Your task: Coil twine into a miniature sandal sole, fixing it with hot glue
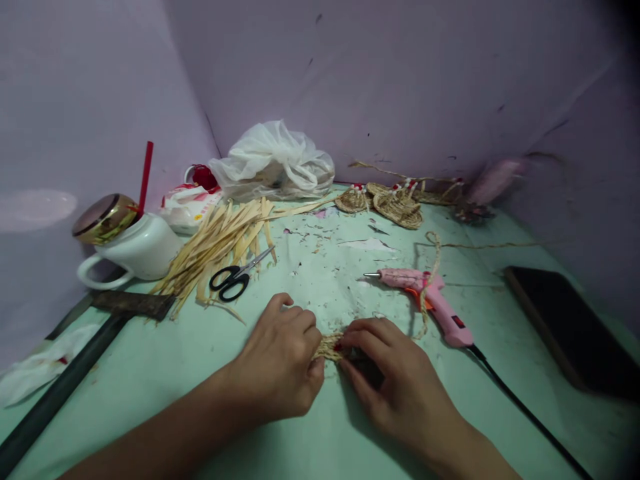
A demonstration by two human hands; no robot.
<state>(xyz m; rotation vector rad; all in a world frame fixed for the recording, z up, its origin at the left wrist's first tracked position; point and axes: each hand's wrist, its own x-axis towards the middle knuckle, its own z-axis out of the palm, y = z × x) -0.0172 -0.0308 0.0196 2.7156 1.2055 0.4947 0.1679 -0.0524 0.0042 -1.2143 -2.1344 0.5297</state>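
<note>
Between my two hands lies a small piece of braided straw [330, 347], held just above or on the green tabletop; most of it is hidden by my fingers. My left hand [283, 357] has its fingers curled round the left end. With thumb and fingertips, my right hand [395, 373] pinches the right end, where a bit of red shows. To the right, a pink glue gun [435, 300] rests on its side with its nozzle pointing left. A loose braided straw cord [425, 313] lies across it. Black-handled scissors [235, 280] lie beyond my left hand.
A heap of pale straw strips [220, 233] spreads at the back left. Nearby are a white mug [145, 247], a hammer [130, 305] and a plastic bag [280, 160]. Woven straw pieces [397, 207] lie along the back wall. A dark phone [570, 327] is at the right.
</note>
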